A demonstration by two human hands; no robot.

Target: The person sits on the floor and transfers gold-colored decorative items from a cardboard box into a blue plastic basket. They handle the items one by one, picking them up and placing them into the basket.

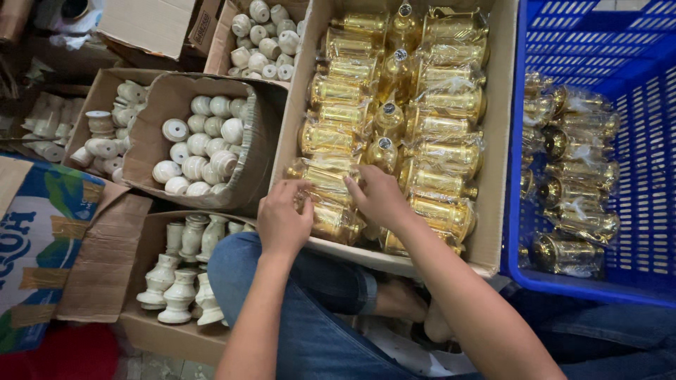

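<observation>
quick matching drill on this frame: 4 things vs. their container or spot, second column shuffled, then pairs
Things:
1. gold plastic-wrapped pieces under both hands, left hand, right hand
2. white round knobs
3. white pedestal bases
4. loose gold pieces

Places:
A. blue plastic crate
B. low open box beside the person's knee
C. large cardboard box, centre
D. tilted cardboard box, left of centre

Pairs: 1-C, 2-D, 3-B, 4-A
</observation>
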